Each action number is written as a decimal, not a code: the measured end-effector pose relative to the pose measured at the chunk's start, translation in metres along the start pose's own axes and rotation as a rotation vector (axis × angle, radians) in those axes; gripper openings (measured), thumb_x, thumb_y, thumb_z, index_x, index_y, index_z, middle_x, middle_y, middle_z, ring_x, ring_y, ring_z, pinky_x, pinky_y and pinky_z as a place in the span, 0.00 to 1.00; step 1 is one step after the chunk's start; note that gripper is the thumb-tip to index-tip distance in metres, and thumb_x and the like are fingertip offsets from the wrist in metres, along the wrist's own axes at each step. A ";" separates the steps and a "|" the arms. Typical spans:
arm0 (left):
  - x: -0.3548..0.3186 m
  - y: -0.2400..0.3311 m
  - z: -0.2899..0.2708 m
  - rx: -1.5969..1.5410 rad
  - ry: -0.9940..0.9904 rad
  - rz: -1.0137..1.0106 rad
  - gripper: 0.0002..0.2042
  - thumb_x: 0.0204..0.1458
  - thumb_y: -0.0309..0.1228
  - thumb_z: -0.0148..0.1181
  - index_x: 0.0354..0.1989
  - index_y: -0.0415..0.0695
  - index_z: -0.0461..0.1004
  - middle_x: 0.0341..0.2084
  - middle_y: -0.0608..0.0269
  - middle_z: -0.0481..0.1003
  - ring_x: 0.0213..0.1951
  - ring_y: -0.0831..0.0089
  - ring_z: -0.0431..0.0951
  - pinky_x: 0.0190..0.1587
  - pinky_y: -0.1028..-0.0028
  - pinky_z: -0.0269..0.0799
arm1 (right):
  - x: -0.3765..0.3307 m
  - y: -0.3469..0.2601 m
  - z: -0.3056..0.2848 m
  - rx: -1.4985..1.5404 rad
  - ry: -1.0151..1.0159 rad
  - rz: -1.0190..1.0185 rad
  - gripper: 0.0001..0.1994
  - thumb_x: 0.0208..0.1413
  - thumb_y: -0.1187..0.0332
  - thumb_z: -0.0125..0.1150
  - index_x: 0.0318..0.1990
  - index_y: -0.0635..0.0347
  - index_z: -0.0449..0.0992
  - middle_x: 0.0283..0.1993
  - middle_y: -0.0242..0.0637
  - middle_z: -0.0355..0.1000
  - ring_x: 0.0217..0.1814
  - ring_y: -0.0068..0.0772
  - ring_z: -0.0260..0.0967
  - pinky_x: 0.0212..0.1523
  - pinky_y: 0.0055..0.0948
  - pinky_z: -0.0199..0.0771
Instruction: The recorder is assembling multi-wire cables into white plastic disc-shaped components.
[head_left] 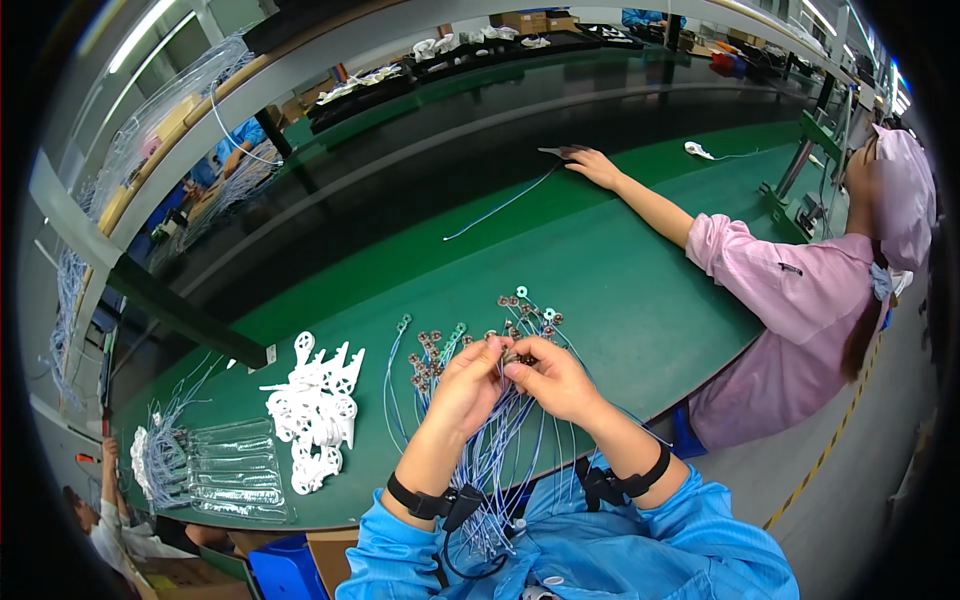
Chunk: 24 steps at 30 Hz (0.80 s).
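Observation:
My left hand (470,382) and my right hand (553,378) meet over a bundle of thin blue-white wires (496,450) at the green table's near side. Thumbs and fingertips of both hands are pinched together around a small round metallic part (507,356), mostly hidden by the fingers. Just beyond them lie several similar small round brown-silver parts (427,365) with wires attached. A few ring-shaped green-white ends (521,292) lie among these. The wires run back under my hands and hang over the table edge toward my lap. Black bands circle both my wrists.
White plastic parts (312,415) are piled left of my hands. Farther left lie clear plastic trays (236,470) and another wire bundle (165,455). A co-worker in pink (770,290) reaches over the dark conveyor belt (400,170) near a loose wire (500,210). A metal frame post (190,315) stands left.

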<state>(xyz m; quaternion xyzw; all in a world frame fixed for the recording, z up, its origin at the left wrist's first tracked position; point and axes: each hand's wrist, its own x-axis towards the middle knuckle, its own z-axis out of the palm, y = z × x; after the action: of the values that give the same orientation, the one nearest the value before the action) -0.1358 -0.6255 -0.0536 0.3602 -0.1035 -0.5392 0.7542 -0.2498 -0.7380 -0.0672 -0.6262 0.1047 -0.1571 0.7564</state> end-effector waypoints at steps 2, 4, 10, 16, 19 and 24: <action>0.002 0.000 0.000 -0.021 0.029 -0.005 0.11 0.60 0.34 0.53 0.43 0.39 0.73 0.38 0.63 0.74 0.41 0.75 0.73 0.45 0.74 0.69 | -0.002 0.000 -0.001 0.029 0.016 -0.019 0.10 0.58 0.72 0.57 0.45 0.65 0.68 0.37 0.31 0.68 0.33 0.15 0.65 0.33 0.18 0.69; -0.001 -0.003 0.008 0.069 0.074 0.054 0.12 0.59 0.34 0.53 0.44 0.39 0.73 0.38 0.63 0.74 0.40 0.76 0.73 0.44 0.75 0.69 | -0.002 -0.005 0.004 0.129 0.049 0.025 0.10 0.58 0.72 0.57 0.45 0.65 0.69 0.37 0.31 0.68 0.32 0.16 0.65 0.33 0.17 0.69; -0.005 -0.006 0.014 0.169 0.135 0.080 0.14 0.59 0.32 0.53 0.50 0.41 0.73 0.37 0.68 0.75 0.38 0.82 0.72 0.40 0.81 0.67 | 0.003 0.004 0.000 0.131 0.122 0.049 0.09 0.58 0.67 0.59 0.39 0.64 0.72 0.30 0.28 0.68 0.27 0.15 0.63 0.28 0.17 0.65; 0.003 -0.009 0.014 0.196 0.168 0.074 0.10 0.58 0.33 0.53 0.42 0.42 0.74 0.36 0.66 0.74 0.38 0.79 0.72 0.39 0.78 0.66 | -0.001 0.006 -0.002 0.004 0.115 0.005 0.05 0.58 0.70 0.58 0.38 0.60 0.72 0.28 0.25 0.67 0.27 0.14 0.62 0.27 0.16 0.63; 0.008 -0.006 0.004 0.018 0.160 -0.150 0.08 0.58 0.32 0.53 0.41 0.43 0.75 0.34 0.68 0.73 0.34 0.80 0.70 0.35 0.80 0.64 | -0.002 0.015 -0.007 0.030 0.129 -0.024 0.04 0.58 0.71 0.59 0.37 0.61 0.72 0.28 0.26 0.67 0.26 0.15 0.62 0.27 0.16 0.64; 0.013 -0.007 0.001 -0.011 0.162 -0.233 0.07 0.57 0.33 0.54 0.38 0.44 0.75 0.29 0.71 0.72 0.31 0.83 0.68 0.32 0.82 0.63 | -0.005 0.017 -0.011 -0.022 0.113 0.002 0.04 0.58 0.73 0.58 0.38 0.61 0.72 0.29 0.23 0.67 0.27 0.12 0.61 0.27 0.15 0.62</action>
<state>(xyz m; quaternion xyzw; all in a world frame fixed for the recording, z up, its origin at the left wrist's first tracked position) -0.1365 -0.6387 -0.0609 0.4081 0.0034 -0.5927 0.6944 -0.2560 -0.7433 -0.0861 -0.6244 0.1497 -0.1904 0.7426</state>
